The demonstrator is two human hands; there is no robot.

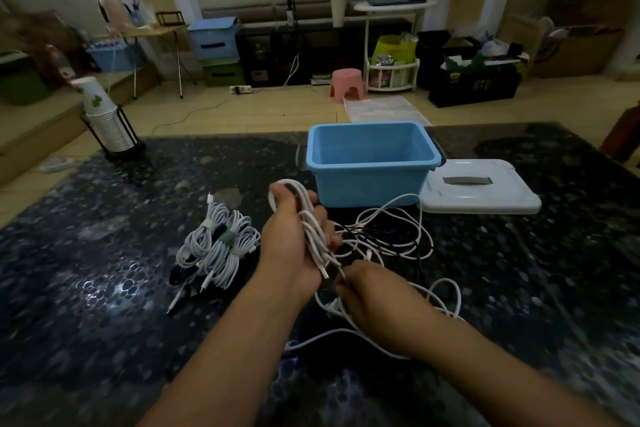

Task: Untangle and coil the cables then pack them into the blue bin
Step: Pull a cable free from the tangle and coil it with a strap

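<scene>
Left hand: your left hand (294,239) is curled round a half-made coil (313,229) of white cable, held up over the middle of the table (104,288).
Right hand: your right hand (367,291) sits just under the coil and pinches the loose cable near its plug. You cannot see its fingertips well.
Coil line: the coil runs long from the far side, near the bin (370,163), back toward you, so the next loop goes along that line.
Loose cable: the rest trails away to your right and into the tangle (391,239), so your right hand is the nearer one to feed it.
Tangle: white and black cables lie mixed on the table, right of your hands and just in front of the bin.
Done coils: tied bundles (218,250) lie on the table to your left.
Bin: it stands open at the far edge with nothing in it that you can see. Its lid (481,191) lies flat beside it, on the right.
Watch out: the loose cable may snag in the tangle as you pull.
</scene>
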